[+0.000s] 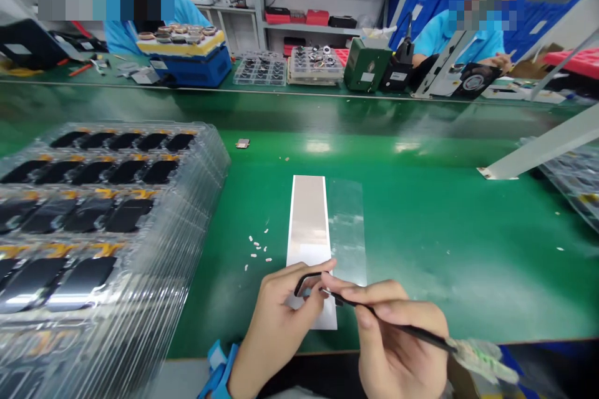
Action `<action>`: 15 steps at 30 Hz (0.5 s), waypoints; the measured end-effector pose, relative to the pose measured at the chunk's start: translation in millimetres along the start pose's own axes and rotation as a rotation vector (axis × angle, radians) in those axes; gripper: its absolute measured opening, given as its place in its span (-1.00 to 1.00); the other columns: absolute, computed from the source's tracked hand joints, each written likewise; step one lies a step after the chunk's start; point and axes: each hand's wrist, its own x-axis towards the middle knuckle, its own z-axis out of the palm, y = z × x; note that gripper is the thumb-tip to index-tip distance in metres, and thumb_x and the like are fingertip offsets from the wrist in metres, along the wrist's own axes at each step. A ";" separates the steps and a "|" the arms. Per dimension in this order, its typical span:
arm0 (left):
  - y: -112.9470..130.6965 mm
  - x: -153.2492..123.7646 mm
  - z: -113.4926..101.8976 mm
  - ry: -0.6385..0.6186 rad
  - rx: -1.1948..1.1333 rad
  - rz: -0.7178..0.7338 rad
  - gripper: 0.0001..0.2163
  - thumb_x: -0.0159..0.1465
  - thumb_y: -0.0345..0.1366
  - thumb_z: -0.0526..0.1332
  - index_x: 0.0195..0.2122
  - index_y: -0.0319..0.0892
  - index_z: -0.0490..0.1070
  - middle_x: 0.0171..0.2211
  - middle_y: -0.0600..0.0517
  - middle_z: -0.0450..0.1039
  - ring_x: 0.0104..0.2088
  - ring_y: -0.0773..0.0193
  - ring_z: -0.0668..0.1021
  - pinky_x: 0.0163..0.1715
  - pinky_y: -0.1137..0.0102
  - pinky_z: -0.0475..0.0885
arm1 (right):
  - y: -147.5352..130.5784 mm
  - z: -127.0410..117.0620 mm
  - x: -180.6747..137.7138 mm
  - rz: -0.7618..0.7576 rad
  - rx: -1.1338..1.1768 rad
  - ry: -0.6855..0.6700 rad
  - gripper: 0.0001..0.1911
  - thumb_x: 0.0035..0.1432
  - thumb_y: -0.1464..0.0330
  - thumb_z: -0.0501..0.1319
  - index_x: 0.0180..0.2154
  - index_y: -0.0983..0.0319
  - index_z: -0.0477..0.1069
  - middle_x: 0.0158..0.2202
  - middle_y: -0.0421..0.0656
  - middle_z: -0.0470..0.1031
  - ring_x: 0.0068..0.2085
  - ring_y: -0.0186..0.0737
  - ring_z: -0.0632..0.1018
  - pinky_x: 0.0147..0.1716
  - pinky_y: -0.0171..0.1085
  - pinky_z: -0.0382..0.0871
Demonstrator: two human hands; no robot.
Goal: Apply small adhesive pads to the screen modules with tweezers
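My left hand (pixel 281 308) pinches a small dark flat part (pixel 305 282) between thumb and fingertips, just above the near end of a long pale strip (pixel 309 218) lying on the green mat. My right hand (pixel 397 336) grips black tweezers (pixel 397 324) whose tip touches that dark part. A clear film strip (pixel 347 224) lies alongside the pale strip on its right. A blue strap (pixel 218 374) circles my left wrist.
A tall stack of clear trays (pixel 93 243) holding several black parts fills the left. Small white scraps (pixel 257 249) lie left of the strip. A white angled bar (pixel 538 149) and more trays sit right. Two people in blue work across the conveyor (pixel 299 106).
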 end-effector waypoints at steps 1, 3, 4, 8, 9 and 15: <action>-0.3 1.3 0.0 0.002 -0.004 -0.004 -0.71 0.29 -0.44 0.20 -0.01 -0.15 0.60 -0.37 0.04 0.58 -0.28 0.29 0.62 -0.26 0.52 0.49 | 1.2 0.8 1.8 0.002 -0.001 -0.005 -0.74 0.29 0.64 0.11 -0.11 0.20 0.32 -0.23 -0.12 0.58 -0.11 -0.16 0.68 -0.13 -0.19 0.68; -0.2 3.6 -0.6 0.009 0.013 0.006 -0.71 0.29 -0.44 0.21 -0.02 -0.15 0.60 -0.38 0.05 0.56 -0.32 0.30 0.60 -0.28 0.51 0.49 | 4.4 2.8 5.0 0.009 -0.014 -0.017 -0.74 0.28 0.64 0.11 -0.12 0.19 0.31 -0.23 -0.13 0.57 -0.11 -0.18 0.67 -0.14 -0.22 0.67; 0.1 4.4 -1.2 0.014 0.030 0.015 -0.72 0.30 -0.44 0.21 -0.01 -0.16 0.59 -0.39 0.05 0.54 -0.35 0.31 0.59 -0.29 0.51 0.48 | 6.3 3.9 6.2 0.013 -0.023 -0.022 -0.74 0.28 0.64 0.11 -0.13 0.19 0.31 -0.24 -0.13 0.57 -0.11 -0.19 0.67 -0.14 -0.23 0.67; 1.2 5.4 -4.2 0.010 0.073 0.042 -0.70 0.40 -0.35 0.12 0.10 -0.16 0.51 -0.21 -0.04 0.57 -0.24 0.29 0.58 -0.13 0.47 0.48 | 14.8 7.9 7.9 0.026 -0.023 -0.029 -0.73 0.28 0.65 0.10 -0.13 0.17 0.30 -0.24 -0.15 0.56 -0.10 -0.20 0.66 -0.11 -0.21 0.66; 1.1 5.5 -4.5 0.006 0.072 0.044 -0.68 0.43 -0.34 0.09 0.15 -0.16 0.47 -0.13 -0.07 0.57 -0.19 0.28 0.58 -0.07 0.46 0.47 | 16.8 8.8 7.8 0.029 -0.014 -0.028 -0.72 0.28 0.65 0.10 -0.12 0.17 0.29 -0.23 -0.15 0.55 -0.09 -0.20 0.66 -0.10 -0.19 0.66; -2.0 7.5 -1.8 0.046 0.125 0.027 -0.63 0.44 -0.36 0.02 0.22 -0.20 0.38 -0.01 -0.13 0.53 -0.09 0.25 0.57 -0.03 0.46 0.46 | 25.8 11.7 5.6 0.036 0.015 0.010 -0.74 0.29 0.64 0.11 -0.13 0.18 0.30 -0.22 -0.14 0.55 -0.08 -0.20 0.65 -0.09 -0.15 0.66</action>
